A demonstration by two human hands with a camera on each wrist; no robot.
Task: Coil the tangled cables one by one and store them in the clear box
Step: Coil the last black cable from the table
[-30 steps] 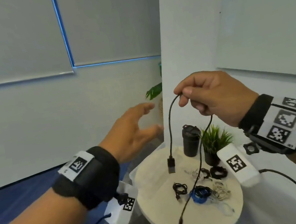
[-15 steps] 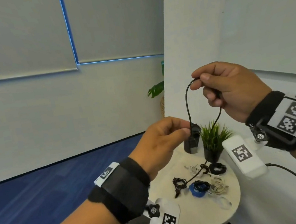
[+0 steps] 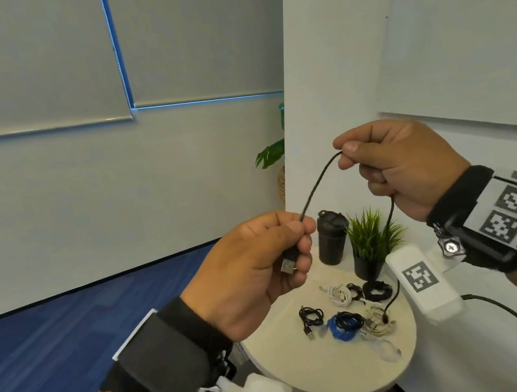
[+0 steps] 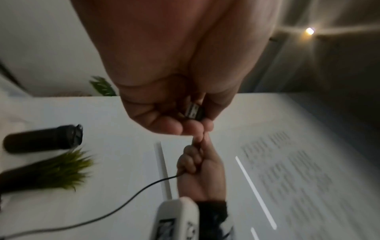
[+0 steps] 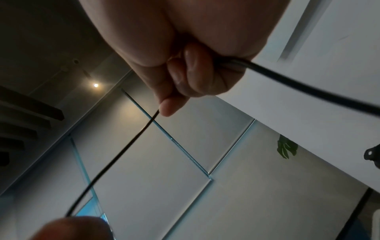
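Note:
A thin black USB cable [image 3: 314, 185] runs between my two hands above the small round table [image 3: 312, 373]. My left hand [image 3: 261, 263] pinches its USB plug [image 3: 288, 264] [image 4: 194, 112] with fingers curled. My right hand [image 3: 390, 161] grips the cable higher up; the rest hangs down from the fist to the table [image 3: 395, 279]. In the right wrist view the cable [image 5: 115, 160] leaves my fingertips [image 5: 168, 108] toward the left hand. Several coiled cables lie on the table: black [image 3: 310, 316], white [image 3: 340, 294], and a pile on a blue piece [image 3: 345, 326]. The clear box is not in view.
A black tumbler [image 3: 332, 241] and a small potted grass plant [image 3: 370, 246] stand at the table's back, against a white wall [image 3: 345, 46]. Blue carpet [image 3: 37, 349] lies left of the table. Wrist camera units [image 3: 427, 284] hang under both wrists.
My left hand went from open and empty to holding the cable's USB plug, then drew it down and left. The right hand stayed raised, holding the cable.

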